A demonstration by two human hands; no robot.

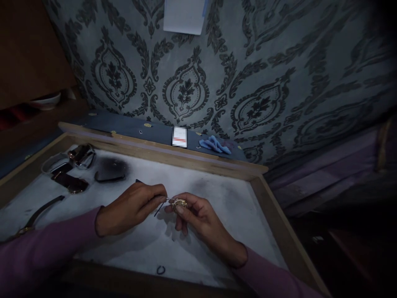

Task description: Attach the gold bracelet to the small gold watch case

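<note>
Head view, near edge first: a small dark loop (pixel 158 270) lies alone on the pale floor of the wooden tray (pixel 274 211), by its near side. Beyond it, two hands meet above the tray. The right hand (pixel 203 217) has thumb and forefinger closed on a rounded gold piece (pixel 180 204), held up off the floor, its other fingers loosely curled below. Opposite, the left hand (pixel 135 209) pinches a thin tool (pixel 170 199) between thumb and fingers.

Everything hangs on how those two line up: the gold piece sits just right of the left fingertips, and the tool's shaft runs sideways, nearly level, toward its upper left edge. The piece is roundish, with no clear long axis; the right hand, gripping it, is the nearer. It's dim enough that I can't swear the tip touches.

Farther left lie a dark-strapped watch (pixel 70 182) and a black curved band (pixel 110 179), well apart from the hands. Past the far rim stands a white card (pixel 179 137) with a red stripe, its lettering blurred into blocks, beside a crumpled blue cloth (pixel 215 144). High on the patterned wall (pixel 186 91) hangs a pale sheet (pixel 184 16) showing no readable writing.
</note>
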